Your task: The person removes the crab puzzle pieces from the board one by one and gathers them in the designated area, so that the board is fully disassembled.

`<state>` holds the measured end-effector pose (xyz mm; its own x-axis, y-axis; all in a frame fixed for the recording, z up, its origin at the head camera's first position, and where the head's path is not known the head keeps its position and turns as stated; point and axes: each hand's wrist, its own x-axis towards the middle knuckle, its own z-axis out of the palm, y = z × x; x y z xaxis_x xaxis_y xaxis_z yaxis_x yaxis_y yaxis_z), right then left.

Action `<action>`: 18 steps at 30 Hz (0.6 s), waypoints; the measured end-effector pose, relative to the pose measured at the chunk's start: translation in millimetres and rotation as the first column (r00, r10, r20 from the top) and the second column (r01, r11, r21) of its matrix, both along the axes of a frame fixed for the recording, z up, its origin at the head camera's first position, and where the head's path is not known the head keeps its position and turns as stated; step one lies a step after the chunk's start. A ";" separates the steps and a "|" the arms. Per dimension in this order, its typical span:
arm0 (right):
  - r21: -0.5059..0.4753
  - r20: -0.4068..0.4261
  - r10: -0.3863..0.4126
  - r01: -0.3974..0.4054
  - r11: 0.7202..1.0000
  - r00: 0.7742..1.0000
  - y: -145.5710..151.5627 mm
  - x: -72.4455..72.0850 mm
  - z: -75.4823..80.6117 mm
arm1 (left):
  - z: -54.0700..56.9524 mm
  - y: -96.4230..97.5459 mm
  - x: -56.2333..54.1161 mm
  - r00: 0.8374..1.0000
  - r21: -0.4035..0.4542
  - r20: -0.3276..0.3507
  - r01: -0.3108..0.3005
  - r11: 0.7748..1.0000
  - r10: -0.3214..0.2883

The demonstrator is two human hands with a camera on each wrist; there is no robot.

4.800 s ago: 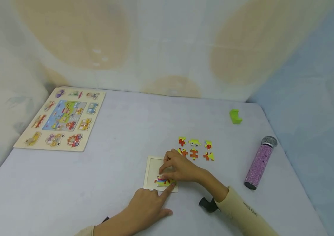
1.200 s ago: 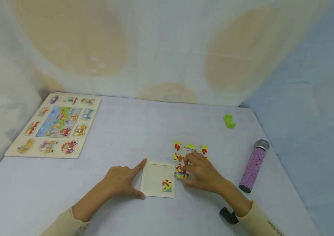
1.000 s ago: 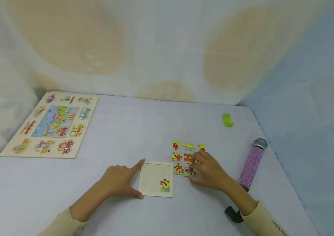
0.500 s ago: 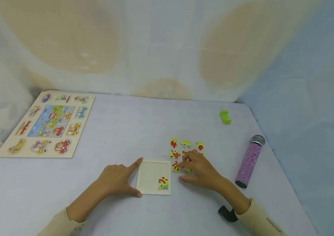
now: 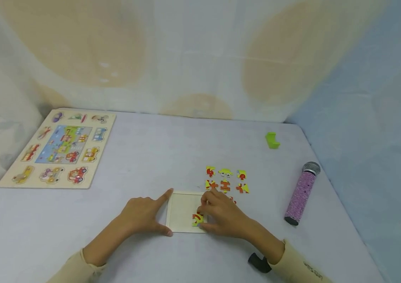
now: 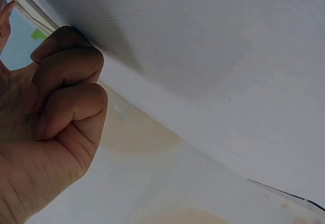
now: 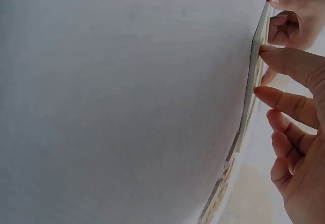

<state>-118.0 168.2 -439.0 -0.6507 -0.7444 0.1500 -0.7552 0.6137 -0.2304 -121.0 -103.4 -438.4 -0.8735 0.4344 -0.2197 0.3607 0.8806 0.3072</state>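
A pale wooden puzzle tray (image 5: 180, 212) lies flat on the table. My left hand (image 5: 138, 216) touches its left side in the head view, index finger at the far corner and thumb at the near one. The left wrist view shows that hand's other fingers (image 6: 71, 82) curled. Over the tray's right side, my right hand (image 5: 225, 216) pinches a red and yellow jigsaw piece (image 5: 196, 220) between thumb and fingers, at the tray's lower right. Beyond that hand lie several loose jigsaw pieces (image 5: 225, 186) in rows; the nearest row is partly hidden by it.
A large wooden vehicle puzzle board (image 5: 58, 149) lies at the back left. On the right are a glittery purple microphone (image 5: 301, 196) and a small green block (image 5: 272, 140). A black object (image 5: 259, 262) sits by the right wrist. Cloth walls bound the table.
The right hand moved from the loose pieces left to the piece in the tray. Earlier, a striped piece was taken out to the table. The left hand shifted to the tray's left side.
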 end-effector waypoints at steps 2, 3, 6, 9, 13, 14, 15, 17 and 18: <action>0.003 -0.010 0.006 -0.006 1.000 1.000 0.3 -0.5 0.5 | -0.2 0.9 0.0 1.000 0.007 -0.007 -0.001 1.000 0.001; 0.004 -0.016 0.011 -0.011 1.000 1.000 0.5 -0.8 0.7 | -0.6 1.4 0.1 1.000 0.010 -0.008 -0.003 1.000 0.003; 0.013 -0.050 0.024 -0.023 1.000 0.998 1.8 -2.1 0.9 | -2.0 3.4 0.5 1.000 0.018 -0.005 -0.007 1.000 0.007; -0.011 -0.103 0.033 -0.034 0.999 0.994 6.6 -3.2 3.7 | -3.4 5.2 0.8 1.000 0.024 -0.003 -0.004 1.000 0.004; -0.072 -0.172 0.000 -0.012 0.997 0.985 23.4 -5.7 11.4 | -3.7 4.0 1.5 1.000 0.032 -0.019 0.009 0.999 -0.008; -0.079 -0.178 -0.017 0.003 0.997 0.984 29.5 -6.4 13.2 | -4.1 2.9 1.8 1.000 0.028 -0.023 0.009 1.000 -0.008; -0.081 -0.179 -0.041 0.026 0.996 0.983 36.0 -6.9 15.1 | -4.2 1.7 2.2 1.000 0.023 -0.026 0.008 1.000 -0.008; -0.068 -0.162 -0.090 0.079 0.995 0.983 50.1 -8.1 16.3 | -5.1 -0.7 2.8 0.999 0.013 -0.035 0.006 1.000 -0.005; -0.059 -0.148 -0.116 0.109 0.992 0.982 57.4 -8.4 16.3 | -5.4 -1.5 3.2 0.999 0.011 -0.034 0.002 1.000 -0.002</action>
<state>-126.4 225.6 -422.7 -0.6969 -0.6569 0.2879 -0.7104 0.6872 -0.1518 -117.9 -104.9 -443.7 -0.8795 0.4387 -0.1847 0.3732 0.8764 0.3043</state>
